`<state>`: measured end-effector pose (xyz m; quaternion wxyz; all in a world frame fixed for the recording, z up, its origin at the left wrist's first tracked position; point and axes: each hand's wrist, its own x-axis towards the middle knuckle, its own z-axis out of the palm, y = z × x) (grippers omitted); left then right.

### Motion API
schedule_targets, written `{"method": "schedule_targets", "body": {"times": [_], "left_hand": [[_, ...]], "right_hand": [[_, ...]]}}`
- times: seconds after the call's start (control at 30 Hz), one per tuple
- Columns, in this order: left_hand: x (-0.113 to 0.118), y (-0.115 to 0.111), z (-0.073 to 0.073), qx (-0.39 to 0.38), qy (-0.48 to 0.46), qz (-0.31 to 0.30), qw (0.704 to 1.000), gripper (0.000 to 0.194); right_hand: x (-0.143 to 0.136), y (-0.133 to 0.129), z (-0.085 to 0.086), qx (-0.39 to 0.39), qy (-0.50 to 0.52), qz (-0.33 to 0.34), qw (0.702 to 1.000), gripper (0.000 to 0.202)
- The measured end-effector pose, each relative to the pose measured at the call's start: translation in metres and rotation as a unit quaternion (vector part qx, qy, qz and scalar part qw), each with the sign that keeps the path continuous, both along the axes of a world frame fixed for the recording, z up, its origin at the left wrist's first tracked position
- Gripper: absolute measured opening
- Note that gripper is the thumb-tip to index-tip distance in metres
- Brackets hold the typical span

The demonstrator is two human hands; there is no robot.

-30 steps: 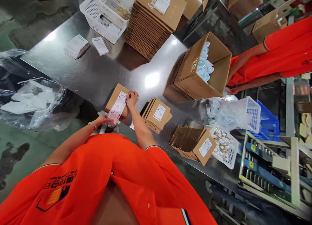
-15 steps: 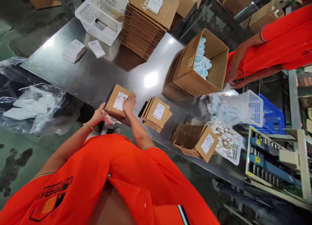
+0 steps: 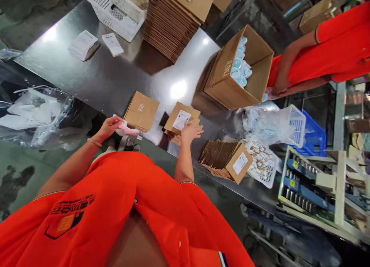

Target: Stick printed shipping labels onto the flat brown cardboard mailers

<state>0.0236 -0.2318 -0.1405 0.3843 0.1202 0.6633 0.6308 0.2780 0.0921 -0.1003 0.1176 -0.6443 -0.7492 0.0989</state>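
Observation:
My left hand (image 3: pixel 111 127) has its fingers closed on a folded strip of pink and white paper (image 3: pixel 127 130) by the table's front edge. Just beyond lies a stack of flat cardboard boxes (image 3: pixel 141 111), its top one bearing white print and no label. To the right, my right hand (image 3: pixel 191 132) rests with fingers spread at the near right edge of a second pile of flat boxes (image 3: pixel 173 115). A white printed label (image 3: pixel 181 120) shows on that pile's top box. Whether the palm touches the cardboard is hard to tell.
Standing flat boxes (image 3: pixel 222 159) and a white basket (image 3: pixel 261 163) are at right. Behind are an open carton (image 3: pixel 219 78) of blue-white packets, a tall cardboard stack (image 3: pixel 170 24) and label sheets (image 3: pixel 83 43). A co-worker's arm (image 3: pixel 297 51) reaches in behind the carton.
My right hand has moved right, from the labelled box on the left stack to the right pile. The left stack's top now shows no label. My left hand has drawn slightly left with the paper.

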Motion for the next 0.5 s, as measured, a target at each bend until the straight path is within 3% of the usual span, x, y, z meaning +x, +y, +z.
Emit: {"method": "schedule_targets", "body": {"times": [0.07, 0.1, 0.17, 0.2, 0.27, 0.3, 0.43, 0.5], "left_hand": [[-0.009, -0.011, 0.009, 0.030, 0.031, -0.024, 0.999, 0.037], [-0.012, -0.015, 0.013, 0.044, 0.041, -0.022, 0.998, 0.041], [-0.018, -0.023, 0.020, 0.059, 0.041, -0.004, 0.997, 0.047], [-0.021, -0.027, 0.021, 0.061, 0.032, 0.010, 0.998, 0.049], [-0.026, -0.034, 0.019, 0.053, 0.006, 0.051, 0.997, 0.048], [-0.028, -0.039, 0.016, 0.040, -0.013, 0.082, 0.996, 0.046], [-0.015, -0.054, -0.006, -0.088, -0.128, 0.243, 0.957, 0.037], [0.005, -0.059, -0.016, -0.122, -0.170, 0.275, 0.938, 0.045]], "right_hand": [[-0.016, -0.024, 0.002, -0.082, 0.085, 0.076, 0.990, 0.059], [-0.032, -0.043, -0.002, -0.160, 0.148, 0.142, 0.966, 0.055], [-0.068, -0.090, -0.015, -0.319, 0.219, 0.282, 0.878, 0.044], [-0.086, -0.113, -0.022, -0.404, 0.251, 0.332, 0.815, 0.045], [-0.113, -0.153, -0.035, -0.505, 0.299, 0.363, 0.723, 0.045], [-0.122, -0.167, -0.039, -0.527, 0.317, 0.358, 0.702, 0.043], [-0.139, -0.197, -0.045, -0.526, 0.328, 0.316, 0.719, 0.026], [-0.144, -0.203, -0.045, -0.534, 0.320, 0.311, 0.718, 0.024]]}}
